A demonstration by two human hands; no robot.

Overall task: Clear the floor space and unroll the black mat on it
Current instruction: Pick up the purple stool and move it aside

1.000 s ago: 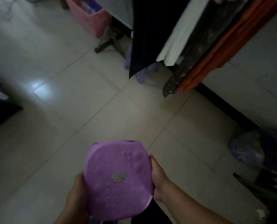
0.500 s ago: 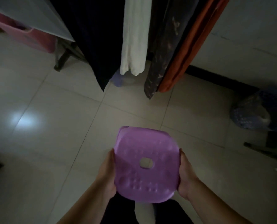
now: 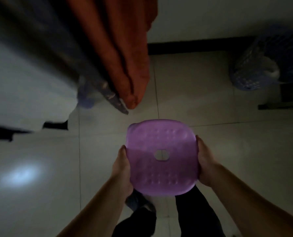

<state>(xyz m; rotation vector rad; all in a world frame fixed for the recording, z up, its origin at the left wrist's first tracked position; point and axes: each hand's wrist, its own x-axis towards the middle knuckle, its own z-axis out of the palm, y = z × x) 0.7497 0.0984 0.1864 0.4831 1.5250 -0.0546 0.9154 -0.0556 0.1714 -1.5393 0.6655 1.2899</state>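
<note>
Hanging clothes (image 3: pixel 125 62) crowd the left, so swinging that way risks snagging them. The left hand (image 3: pixel 123 168) and right hand (image 3: pixel 204 161) clamp opposite edges of the purple stool (image 3: pixel 162 158), carried above open floor (image 3: pixel 202 100). A laundry basket (image 3: pixel 255 65) narrows the right. The black mat is not in view.

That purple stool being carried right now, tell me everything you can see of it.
The purple stool looks like moulded plastic, seen seat-up from above: a rounded-square seat with rows of small raised bumps and one oval hole in the middle. Its legs are hidden beneath the seat. It is held off the tiled floor, roughly level, gripped at its side edges by the left hand and the right hand. Nothing else touches it.
</note>
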